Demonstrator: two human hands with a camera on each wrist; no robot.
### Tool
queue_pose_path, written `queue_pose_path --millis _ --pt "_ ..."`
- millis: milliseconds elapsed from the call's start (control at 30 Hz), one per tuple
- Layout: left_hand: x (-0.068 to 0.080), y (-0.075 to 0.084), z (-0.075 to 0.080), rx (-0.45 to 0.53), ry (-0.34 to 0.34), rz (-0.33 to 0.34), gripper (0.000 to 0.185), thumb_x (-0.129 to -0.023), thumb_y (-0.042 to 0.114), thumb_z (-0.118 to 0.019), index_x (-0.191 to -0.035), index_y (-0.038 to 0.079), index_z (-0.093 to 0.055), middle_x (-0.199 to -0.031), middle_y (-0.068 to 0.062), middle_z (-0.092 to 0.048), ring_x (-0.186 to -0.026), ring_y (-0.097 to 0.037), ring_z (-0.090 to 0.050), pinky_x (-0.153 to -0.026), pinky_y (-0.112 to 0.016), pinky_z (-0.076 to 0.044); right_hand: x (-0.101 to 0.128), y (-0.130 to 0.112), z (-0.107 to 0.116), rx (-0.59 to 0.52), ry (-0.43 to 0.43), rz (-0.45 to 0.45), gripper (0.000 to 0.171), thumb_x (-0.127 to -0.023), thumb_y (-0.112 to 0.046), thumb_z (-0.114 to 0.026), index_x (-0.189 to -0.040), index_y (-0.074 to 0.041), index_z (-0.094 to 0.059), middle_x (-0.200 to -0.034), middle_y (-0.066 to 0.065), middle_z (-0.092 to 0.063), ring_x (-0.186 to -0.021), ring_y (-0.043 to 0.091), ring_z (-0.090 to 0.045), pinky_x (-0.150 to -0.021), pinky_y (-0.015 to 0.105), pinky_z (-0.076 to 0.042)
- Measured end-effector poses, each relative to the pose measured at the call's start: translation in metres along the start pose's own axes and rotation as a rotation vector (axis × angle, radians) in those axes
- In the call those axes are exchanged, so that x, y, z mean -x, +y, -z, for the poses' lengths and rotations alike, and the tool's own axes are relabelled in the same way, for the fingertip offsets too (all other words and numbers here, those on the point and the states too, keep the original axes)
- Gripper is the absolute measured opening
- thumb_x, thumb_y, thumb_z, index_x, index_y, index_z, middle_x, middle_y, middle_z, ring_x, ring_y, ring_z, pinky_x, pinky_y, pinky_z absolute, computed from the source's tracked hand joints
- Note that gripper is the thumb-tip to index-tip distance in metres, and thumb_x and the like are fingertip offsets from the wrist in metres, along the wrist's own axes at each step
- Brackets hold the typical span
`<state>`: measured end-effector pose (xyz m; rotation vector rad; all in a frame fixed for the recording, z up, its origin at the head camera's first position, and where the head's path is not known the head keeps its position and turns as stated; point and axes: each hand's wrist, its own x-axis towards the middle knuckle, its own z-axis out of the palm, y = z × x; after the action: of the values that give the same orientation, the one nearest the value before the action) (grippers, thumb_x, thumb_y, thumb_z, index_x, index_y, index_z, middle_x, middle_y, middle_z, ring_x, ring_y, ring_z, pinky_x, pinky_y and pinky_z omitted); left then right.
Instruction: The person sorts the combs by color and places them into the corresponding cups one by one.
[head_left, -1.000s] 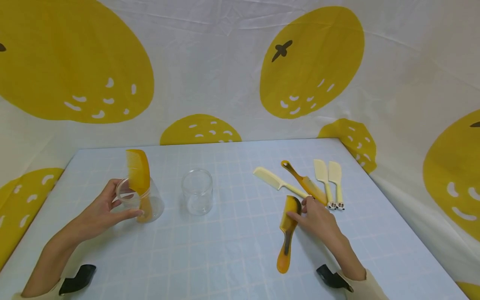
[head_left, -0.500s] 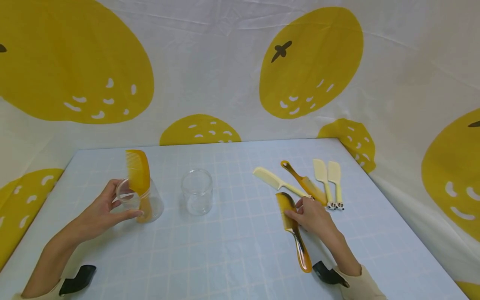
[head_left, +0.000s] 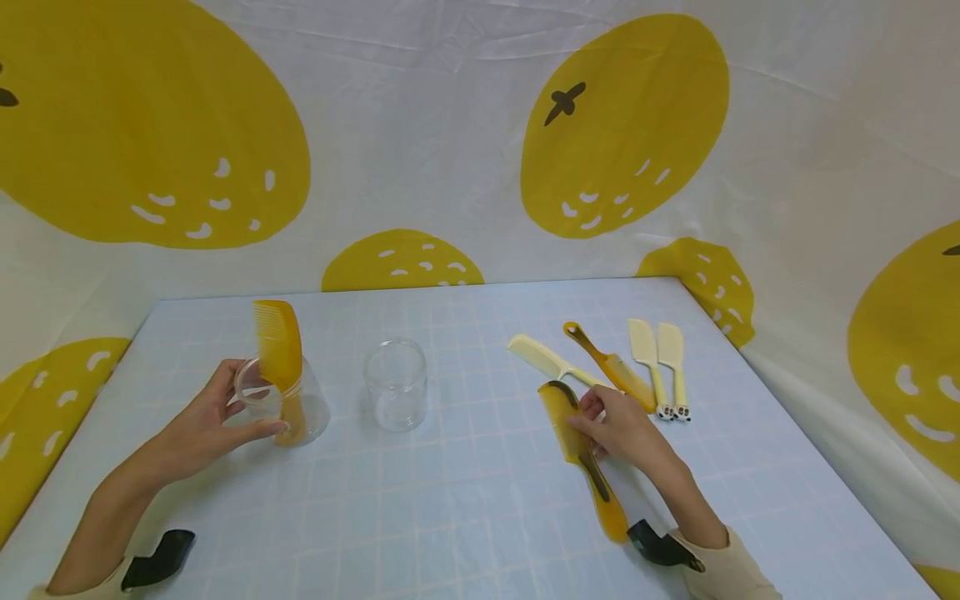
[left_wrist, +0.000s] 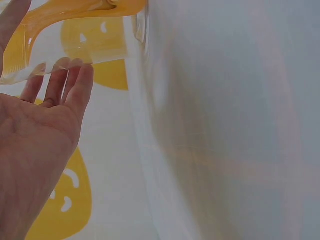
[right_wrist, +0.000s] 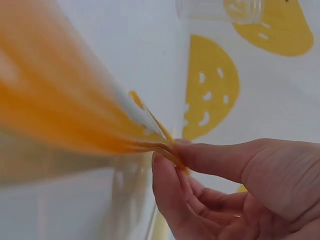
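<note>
On the left, my left hand [head_left: 198, 429] grips a clear cup [head_left: 318, 412] that is tilted toward me, thumb on one side and fingers on the other. An amber comb [head_left: 281, 346] stands in that cup, teeth end up and sticking out above the rim. On the right, my right hand [head_left: 630, 429] pinches another amber comb [head_left: 558, 408] with a dark-streaked back and handle, by its back edge. Its handle [head_left: 611, 512] points down toward the right wrist. In the right wrist view, thumb and fingers [right_wrist: 167, 190] meet on this comb [right_wrist: 60, 110], which blurs near the camera.
A second clear cup [head_left: 396, 392] stands upright in the middle. Behind the right hand lie a cream comb [head_left: 540, 357], an amber comb [head_left: 611, 367] and two cream combs with panda-like handle ends [head_left: 662, 412]. A patterned curtain [head_left: 420, 125] borders the table's far edge.
The pinched amber comb has turned: its toothed end has swung left and its handle has swung right, toward the wrist. My left hand, its cup and the comb inside have stayed put.
</note>
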<state>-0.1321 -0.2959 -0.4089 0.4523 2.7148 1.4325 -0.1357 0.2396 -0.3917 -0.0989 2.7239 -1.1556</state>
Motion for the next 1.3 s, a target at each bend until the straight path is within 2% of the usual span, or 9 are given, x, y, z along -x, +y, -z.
queue_pose_path --millis 133,267,300,433,533,700,800,900,1300 --pt "0.000 0.001 -0.001 0.002 -0.001 0.000 0.064 -0.093 0.015 -0.078 -0.135 0.010 -0.031 -0.141 -0.010 -0.043 -0.117 -0.003 -0.045 -0.099 -0.006 -0.037 -0.003 -0.006 -0.001 -0.005 -0.003 0.014 0.023 -0.096 -0.012 -0.073 -0.106 0.000 -0.058 -0.091 0.010 -0.065 -0.060 0.021 -0.064 -0.055 0.034 -0.059" --pt "-0.001 0.001 0.000 0.019 -0.010 0.010 0.065 -0.093 0.013 -0.077 -0.136 0.007 -0.029 -0.143 -0.015 -0.042 -0.120 -0.011 -0.046 -0.117 -0.044 -0.039 -0.005 -0.016 -0.002 -0.027 -0.002 0.030 0.022 -0.097 -0.012 -0.073 -0.106 -0.001 -0.057 -0.092 0.010 -0.065 -0.066 0.021 -0.066 -0.059 0.036 -0.061" --pt "-0.001 0.001 0.000 -0.002 -0.008 0.023 0.065 -0.093 0.014 -0.078 -0.136 0.008 -0.030 -0.143 -0.014 -0.042 -0.120 -0.014 -0.046 -0.114 -0.037 -0.042 -0.005 -0.018 -0.003 -0.038 -0.001 0.040 0.022 -0.097 -0.012 -0.073 -0.107 -0.001 -0.056 -0.093 0.010 -0.065 -0.066 0.021 -0.067 -0.060 0.036 -0.062" --pt "-0.001 0.002 0.000 0.018 -0.017 0.034 0.066 -0.093 0.013 -0.077 -0.137 0.006 -0.028 -0.146 -0.018 -0.040 -0.125 -0.032 -0.044 -0.106 -0.073 -0.034 -0.009 -0.029 -0.004 -0.080 0.008 0.093 0.024 -0.097 -0.011 -0.072 -0.110 -0.002 -0.055 -0.096 0.012 -0.063 -0.069 0.020 -0.068 -0.063 0.038 -0.063" --pt "-0.001 0.002 0.000 0.025 -0.018 0.030 0.066 -0.094 0.013 -0.077 -0.136 0.006 -0.028 -0.146 -0.018 -0.040 -0.125 -0.035 -0.043 -0.109 -0.069 -0.034 -0.012 -0.038 -0.004 -0.104 0.021 0.127 0.026 -0.096 -0.009 -0.073 -0.114 -0.002 -0.054 -0.099 0.013 -0.061 -0.071 0.021 -0.069 -0.064 0.038 -0.063" --pt "-0.001 0.003 -0.001 0.001 -0.006 0.025 0.064 -0.093 0.015 -0.078 -0.135 0.008 -0.030 -0.143 -0.012 -0.042 -0.121 -0.018 -0.045 -0.108 -0.017 -0.040 -0.016 -0.054 -0.006 -0.154 0.030 0.208 0.029 -0.096 -0.008 -0.073 -0.116 -0.002 -0.054 -0.101 0.015 -0.061 -0.073 0.022 -0.070 -0.067 0.044 -0.064" --pt "-0.001 0.003 -0.001 0.012 -0.010 0.026 0.065 -0.093 0.014 -0.077 -0.136 0.007 -0.029 -0.144 -0.013 -0.041 -0.121 -0.015 -0.045 -0.117 -0.043 -0.039 -0.018 -0.062 -0.007 -0.175 0.036 0.265 0.028 -0.096 -0.007 -0.073 -0.116 -0.001 -0.054 -0.102 0.016 -0.061 -0.074 0.022 -0.071 -0.067 0.045 -0.064" --pt "-0.001 0.003 0.000 0.030 -0.013 0.023 0.066 -0.093 0.012 -0.077 -0.137 0.005 -0.028 -0.145 -0.016 -0.040 -0.121 -0.015 -0.045 -0.102 -0.078 -0.031 -0.020 -0.071 -0.007 -0.188 0.041 0.300 0.028 -0.095 -0.007 -0.074 -0.115 -0.001 -0.054 -0.102 0.017 -0.063 -0.075 0.023 -0.072 -0.067 0.042 -0.064" --pt "0.000 0.001 0.001 0.008 -0.012 0.024 0.065 -0.093 0.011 -0.077 -0.136 0.006 -0.029 -0.145 -0.014 -0.041 -0.120 -0.008 -0.046 -0.109 -0.067 -0.036 -0.025 -0.108 -0.014 -0.241 0.037 0.400 0.028 -0.093 -0.004 -0.075 -0.113 -0.001 -0.055 -0.101 0.016 -0.065 -0.076 0.024 -0.073 -0.064 0.032 -0.063"
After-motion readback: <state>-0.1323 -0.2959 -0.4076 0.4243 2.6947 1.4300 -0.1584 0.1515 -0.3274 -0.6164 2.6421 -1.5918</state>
